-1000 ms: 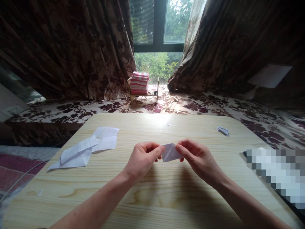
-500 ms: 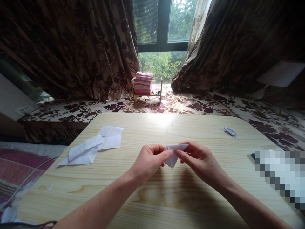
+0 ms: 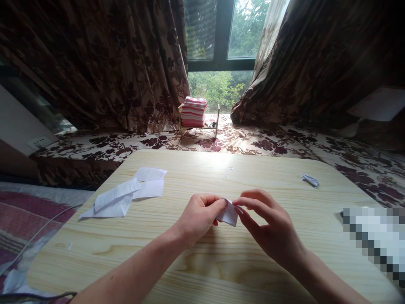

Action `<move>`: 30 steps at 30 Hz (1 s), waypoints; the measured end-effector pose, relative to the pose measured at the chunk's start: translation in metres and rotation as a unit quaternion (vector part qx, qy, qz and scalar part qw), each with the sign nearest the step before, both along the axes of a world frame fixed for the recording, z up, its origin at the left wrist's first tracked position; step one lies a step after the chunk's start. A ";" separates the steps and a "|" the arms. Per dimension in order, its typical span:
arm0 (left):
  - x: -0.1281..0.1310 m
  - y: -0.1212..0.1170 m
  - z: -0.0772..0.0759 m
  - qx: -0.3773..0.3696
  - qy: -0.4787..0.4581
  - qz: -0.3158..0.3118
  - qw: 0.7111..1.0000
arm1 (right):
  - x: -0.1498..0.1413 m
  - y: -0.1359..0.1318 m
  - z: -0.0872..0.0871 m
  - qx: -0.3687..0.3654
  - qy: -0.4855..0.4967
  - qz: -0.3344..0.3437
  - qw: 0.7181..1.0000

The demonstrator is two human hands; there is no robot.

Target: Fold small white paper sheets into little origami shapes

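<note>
Head view | left fingers [image 3: 222, 204] pinch creased paper [image 3: 229, 214] | wood-grained tabletop [image 3: 152, 261]

Backlit: daylight from window [image 3: 247, 31] at 12 o'clock, foliage partly blown out. Curtains [image 3: 136, 63] at 10 and 2 go near-black. Hot glare on far edge of table [image 3: 142, 253], just off centre. Soft shadows toward 6, under left hand [image 3: 198, 217] and right hand [image 3: 274, 223]. Folded paper [image 3: 229, 214] fairly sharp. Wide-angle stretch, softness at edges; lampshade [image 3: 376, 103] at 3 smeared. Pixelated block [image 3: 376, 240] at 4.
</note>
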State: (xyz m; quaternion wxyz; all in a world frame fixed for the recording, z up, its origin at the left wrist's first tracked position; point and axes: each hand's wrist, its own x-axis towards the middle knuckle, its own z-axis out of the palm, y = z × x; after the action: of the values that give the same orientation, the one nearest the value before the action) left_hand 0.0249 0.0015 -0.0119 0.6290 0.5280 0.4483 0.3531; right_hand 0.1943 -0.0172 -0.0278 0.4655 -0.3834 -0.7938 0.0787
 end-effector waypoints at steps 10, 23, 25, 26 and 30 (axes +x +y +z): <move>0.000 0.000 0.007 -0.053 -0.069 0.010 0.996 | 0.003 -0.004 0.002 0.078 -0.102 -0.016 0.992; -0.003 0.002 0.004 -0.083 -0.092 -0.001 0.992 | 0.006 -0.003 0.000 0.078 -0.120 -0.009 0.990; -0.003 0.001 0.005 -0.090 -0.106 0.000 0.990 | 0.006 -0.003 0.000 0.077 -0.121 -0.012 0.990; -0.003 0.001 0.005 -0.090 -0.114 0.000 0.989 | 0.005 -0.003 0.001 0.075 -0.121 -0.013 0.990; -0.004 0.001 0.006 -0.090 -0.142 -0.005 0.986 | 0.006 -0.003 0.002 0.076 -0.125 -0.014 0.989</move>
State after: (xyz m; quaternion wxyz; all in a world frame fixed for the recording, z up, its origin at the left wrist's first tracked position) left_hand 0.0205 0.0024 -0.0056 0.7329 0.4156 0.3817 0.3800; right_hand 0.1998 -0.0207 -0.0261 0.3913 -0.3652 -0.8439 -0.0367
